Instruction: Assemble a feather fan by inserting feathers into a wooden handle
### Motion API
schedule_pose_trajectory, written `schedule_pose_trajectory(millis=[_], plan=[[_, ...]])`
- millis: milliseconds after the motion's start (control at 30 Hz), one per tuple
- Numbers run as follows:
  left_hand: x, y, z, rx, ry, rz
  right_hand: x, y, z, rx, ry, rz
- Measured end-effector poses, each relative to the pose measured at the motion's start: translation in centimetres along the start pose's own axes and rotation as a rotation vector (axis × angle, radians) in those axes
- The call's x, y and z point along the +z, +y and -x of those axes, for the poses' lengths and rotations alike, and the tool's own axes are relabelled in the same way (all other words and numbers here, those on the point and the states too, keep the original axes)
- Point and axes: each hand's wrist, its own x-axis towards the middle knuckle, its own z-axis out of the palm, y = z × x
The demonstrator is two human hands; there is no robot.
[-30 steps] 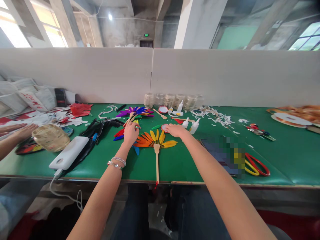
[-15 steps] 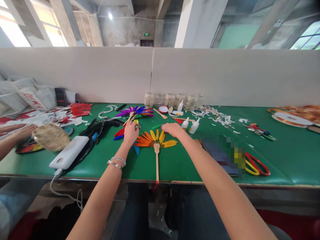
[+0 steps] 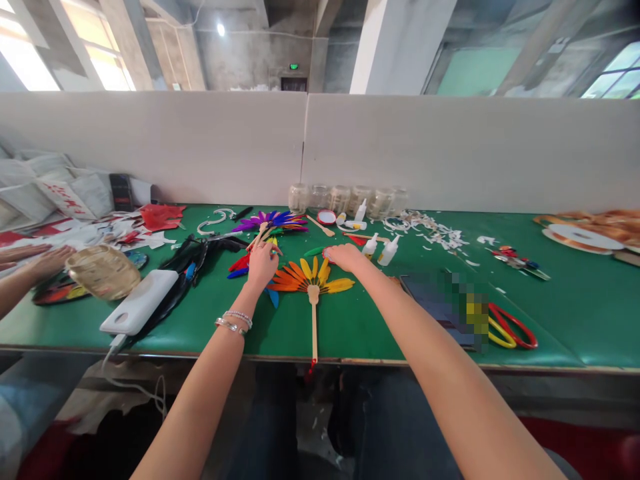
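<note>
Lower feather fan orange and yellow, striped rays; upper feather fan purple and blue; loose feathers red, blue; tabletop green; scissor handles red, yellow; woven basket tan

The person's right hand has slid leftward, its fingertips now nearer the small red-rimmed round disc. Well left of that hand, the shallow woven bamboo basket has tipped a little, and a co-worker's open hand now shows spread fingers.
</note>
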Motion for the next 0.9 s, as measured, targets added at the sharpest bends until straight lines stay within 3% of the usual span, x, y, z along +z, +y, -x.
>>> schedule_pose_trajectory(millis=[433, 900], plan=[[-0.2, 0.2, 0.0, -0.003, -0.02, 0.015, 0.5, 1.0, 0.0, 0.019, -0.079, -0.017], [-0.1, 0.1, 0.0, 0.016, 0.006, 0.021, 0.2, 0.8, 0.4, 0.007, 0.041, -0.061]])
